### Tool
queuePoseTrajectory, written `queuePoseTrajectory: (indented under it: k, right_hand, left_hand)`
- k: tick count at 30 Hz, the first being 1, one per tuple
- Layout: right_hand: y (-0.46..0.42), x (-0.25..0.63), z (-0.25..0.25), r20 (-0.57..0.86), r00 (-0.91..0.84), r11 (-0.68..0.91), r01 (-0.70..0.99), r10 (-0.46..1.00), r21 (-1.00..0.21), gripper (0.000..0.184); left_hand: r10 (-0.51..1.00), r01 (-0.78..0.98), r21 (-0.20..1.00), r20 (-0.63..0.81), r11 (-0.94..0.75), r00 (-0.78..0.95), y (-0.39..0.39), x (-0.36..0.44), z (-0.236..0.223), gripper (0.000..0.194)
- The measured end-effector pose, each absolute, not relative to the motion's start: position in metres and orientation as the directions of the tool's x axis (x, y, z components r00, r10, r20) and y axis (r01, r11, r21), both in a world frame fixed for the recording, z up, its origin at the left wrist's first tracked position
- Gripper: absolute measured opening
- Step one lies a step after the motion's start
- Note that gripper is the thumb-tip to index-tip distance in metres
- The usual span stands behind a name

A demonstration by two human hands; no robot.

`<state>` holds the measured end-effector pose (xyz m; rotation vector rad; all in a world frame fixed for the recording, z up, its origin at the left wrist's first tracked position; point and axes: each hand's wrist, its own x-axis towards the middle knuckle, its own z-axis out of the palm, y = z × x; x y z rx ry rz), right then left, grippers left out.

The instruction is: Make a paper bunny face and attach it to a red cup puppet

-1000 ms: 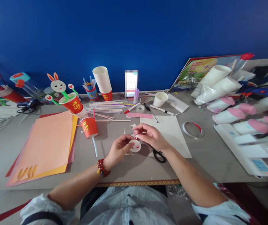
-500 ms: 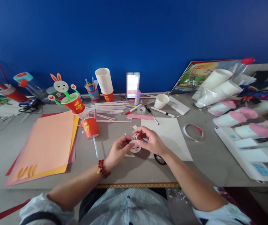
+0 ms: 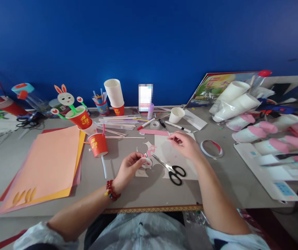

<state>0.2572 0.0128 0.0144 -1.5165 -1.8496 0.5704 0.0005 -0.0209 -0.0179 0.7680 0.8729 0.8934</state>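
My left hand (image 3: 129,169) pinches a small round paper rabbit face (image 3: 147,162) with red-and-black drawn features and an ear. Over the white paper sheet (image 3: 190,170), my right hand (image 3: 184,145) has its fingers closed around the lower end of a black pen (image 3: 163,124) that still lies on the table. The fingers partly hide that end. Black-handled scissors (image 3: 173,170) lie between the hands, blades pointing toward the rabbit face. Pink and white paper scraps (image 3: 151,149) lie just beyond my left hand.
Red paper cups (image 3: 98,145) with straws stand left, one bearing a finished rabbit (image 3: 65,99). Coloured paper sheets (image 3: 52,159) lie at left. Loose straws (image 3: 120,123), a white cup (image 3: 176,115) and a phone (image 3: 145,97) are at the back. A tape roll (image 3: 211,149) lies right.
My right hand has left the rabbit face and moved right and away to the black pen. The scissors are now uncovered. My left hand keeps the rabbit face.
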Motion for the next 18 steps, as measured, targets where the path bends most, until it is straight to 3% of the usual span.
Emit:
queuePoseTrajectory:
  k: [3,6,9,18]
  right_hand:
    - [0.016,0.271,0.01,0.053,-0.128,0.137,0.843,0.99,-0.52,0.009]
    - [0.015,0.274,0.009,-0.035,-0.178,0.149,0.903,0.983,-0.403,0.021]
    - [0.013,0.273,0.012,-0.089,-0.235,0.186,0.908,0.968,-0.374,0.028]
    - [0.014,0.274,0.008,-0.093,-0.255,0.208,0.914,0.963,-0.348,0.016]
  left_hand:
    - [0.886,-0.327,0.846,-0.305,0.42,0.348,-0.02,0.0,-0.018,0.036]
    - [0.884,-0.319,0.848,-0.308,0.423,0.352,-0.019,0.0,-0.016,0.036]
    - [0.88,-0.309,0.85,-0.313,0.427,0.356,-0.019,0.0,-0.015,0.037]
    - [0.884,-0.282,0.864,-0.312,0.416,0.348,-0.018,-0.003,-0.018,0.039]
